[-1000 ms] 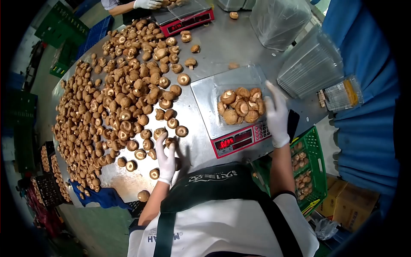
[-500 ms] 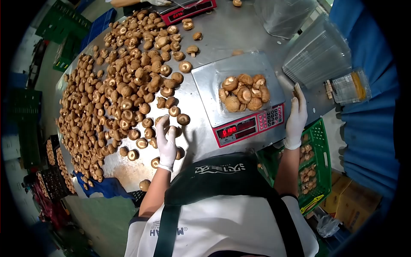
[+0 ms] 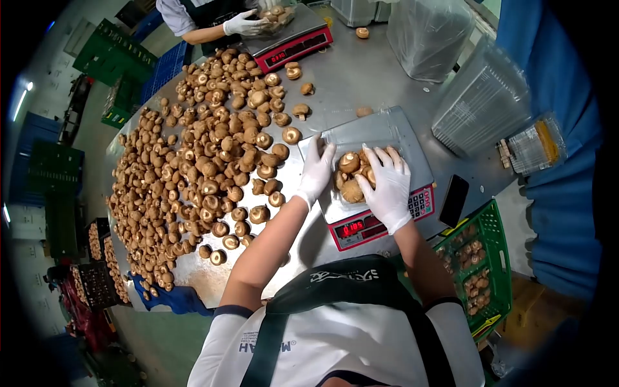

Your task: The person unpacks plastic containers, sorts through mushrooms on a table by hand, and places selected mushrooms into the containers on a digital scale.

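A clear plastic box (image 3: pixel 351 133) with its lid up lies on the weighing scale (image 3: pixel 420 169) in front of me. Brown shiitake mushrooms (image 3: pixel 351 189) fill its base, partly covered by my right hand (image 3: pixel 389 192). That gloved hand is open, its spread fingers resting on the mushrooms at the box's right side. At the left side of the box, my left hand (image 3: pixel 314 173) touches the edge with thumb and forefinger apart. Its other fingers are partly hidden. The scale's red display appears to read 0.185.
A large heap of mushrooms (image 3: pixel 206 161) covers the table's left. Stacked clear boxes (image 3: pixel 480 103) stand right, near a black phone (image 3: pixel 454 200). A green crate (image 3: pixel 506 258) holds packed mushrooms below. Across the table, a co-worker's gloved hand (image 3: pixel 245 24) is by another scale (image 3: pixel 296 50).
My left hand has left the loose mushrooms for the box's left side. My right hand has moved left onto the mushrooms, uncovering the phone. The display rose from 0.180; the co-worker shows more.
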Available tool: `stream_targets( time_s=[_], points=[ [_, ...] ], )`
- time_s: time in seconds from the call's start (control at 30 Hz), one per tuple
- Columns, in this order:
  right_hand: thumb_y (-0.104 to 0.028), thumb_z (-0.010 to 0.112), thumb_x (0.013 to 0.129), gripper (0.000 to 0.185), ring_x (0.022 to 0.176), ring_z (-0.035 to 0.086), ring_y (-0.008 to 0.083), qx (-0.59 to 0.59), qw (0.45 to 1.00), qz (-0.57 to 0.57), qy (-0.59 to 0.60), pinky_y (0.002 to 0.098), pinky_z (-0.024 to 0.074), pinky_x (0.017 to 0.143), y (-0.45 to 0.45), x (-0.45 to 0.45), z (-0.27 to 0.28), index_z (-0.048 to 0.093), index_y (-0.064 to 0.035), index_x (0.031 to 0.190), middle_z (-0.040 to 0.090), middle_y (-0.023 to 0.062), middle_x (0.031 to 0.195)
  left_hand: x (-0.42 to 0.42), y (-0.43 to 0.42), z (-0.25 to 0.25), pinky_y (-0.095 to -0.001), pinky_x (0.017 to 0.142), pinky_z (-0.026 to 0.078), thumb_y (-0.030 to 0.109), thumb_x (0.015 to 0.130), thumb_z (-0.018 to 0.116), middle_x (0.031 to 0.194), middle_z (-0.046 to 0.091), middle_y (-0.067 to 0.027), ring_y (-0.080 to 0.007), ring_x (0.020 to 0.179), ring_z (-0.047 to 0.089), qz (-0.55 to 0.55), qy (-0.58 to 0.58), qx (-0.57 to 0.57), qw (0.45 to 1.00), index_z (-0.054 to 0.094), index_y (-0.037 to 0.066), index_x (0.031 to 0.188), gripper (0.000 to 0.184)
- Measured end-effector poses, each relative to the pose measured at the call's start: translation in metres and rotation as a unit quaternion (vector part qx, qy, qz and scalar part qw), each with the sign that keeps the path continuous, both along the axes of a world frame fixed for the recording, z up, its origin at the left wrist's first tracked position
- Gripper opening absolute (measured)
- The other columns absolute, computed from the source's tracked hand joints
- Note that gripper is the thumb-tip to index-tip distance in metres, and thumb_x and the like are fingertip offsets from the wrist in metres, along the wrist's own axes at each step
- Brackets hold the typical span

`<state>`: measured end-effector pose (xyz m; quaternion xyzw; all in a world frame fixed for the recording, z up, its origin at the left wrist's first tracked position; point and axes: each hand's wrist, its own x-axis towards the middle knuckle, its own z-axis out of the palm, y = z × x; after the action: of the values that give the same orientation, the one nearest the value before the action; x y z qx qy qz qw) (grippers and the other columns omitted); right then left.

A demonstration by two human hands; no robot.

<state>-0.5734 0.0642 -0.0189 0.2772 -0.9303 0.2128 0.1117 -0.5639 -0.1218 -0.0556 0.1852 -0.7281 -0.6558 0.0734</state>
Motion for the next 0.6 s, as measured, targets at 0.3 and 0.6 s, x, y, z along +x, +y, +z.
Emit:
stream_targets(
  time_s=[0.3,0.6],
  points=[
    [-0.014,0.051,0.094,0.043,0.130,0.045,0.0309,-0.320,0.945,-0.067,0.005,0.0406,0.0307,0.113,0.049,-0.002,0.009,0.052,-0.0005,0.136,0.053,0.0154,0.136,-0.010,-0.021,0.051,-0.0464,0.115,0.027,0.063,0.101,0.017,0.139,0.051,-0.0176,-0.0305,0.134,0.042,-0.084,0.079,0.184,0.976,0.049,0.003,0.137,0.077],
    [-0.007,0.047,0.099,0.033,0.108,0.060,0.0196,-0.382,0.859,-0.139,-0.312,0.0298,0.0453,0.094,0.082,0.025,-0.067,0.055,0.0029,0.129,0.062,0.0150,0.122,0.109,0.027,-0.007,-0.0249,0.079,0.049,0.004,0.092,0.065,0.097,0.060,-0.0052,-0.0122,0.088,0.059,-0.005,-0.039,0.204,0.978,0.049,0.003,0.122,0.035]
  ],
)
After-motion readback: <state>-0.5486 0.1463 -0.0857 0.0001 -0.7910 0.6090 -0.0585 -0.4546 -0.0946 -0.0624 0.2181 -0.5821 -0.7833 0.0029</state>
